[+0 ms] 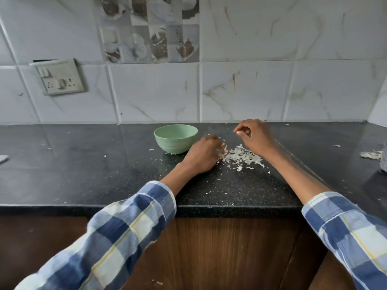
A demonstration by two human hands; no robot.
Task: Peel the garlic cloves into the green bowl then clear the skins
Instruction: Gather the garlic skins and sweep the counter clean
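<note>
Though upright, green bowl [176,138] contents unseen

You see tabletop [83,164]: glossy black speckled stone. Green bowl [176,139]: smooth, matt, plastic-looking. Skins [243,155]: dry, papery flakes. Wall tiles [251,91]: glossy marble-look. Cabinet front [230,248]: wood grain. Sleeves [125,227]: checked cloth.

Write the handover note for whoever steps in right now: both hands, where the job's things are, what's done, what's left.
Left hand: curled on the black counter at the left edge of the skin pile, apparently gathering skins; grasp not clear.
Right hand: raised behind the pile, fingers curled; whether they pinch anything cannot be told.
Green bowl: upright, left of the left hand; contents hidden by its rim.
Done: no unpeeled cloves in view, so peeling looks finished.
Left: collect the pile, the scattered flecks, and a second small heap of skins at the far right.
</note>
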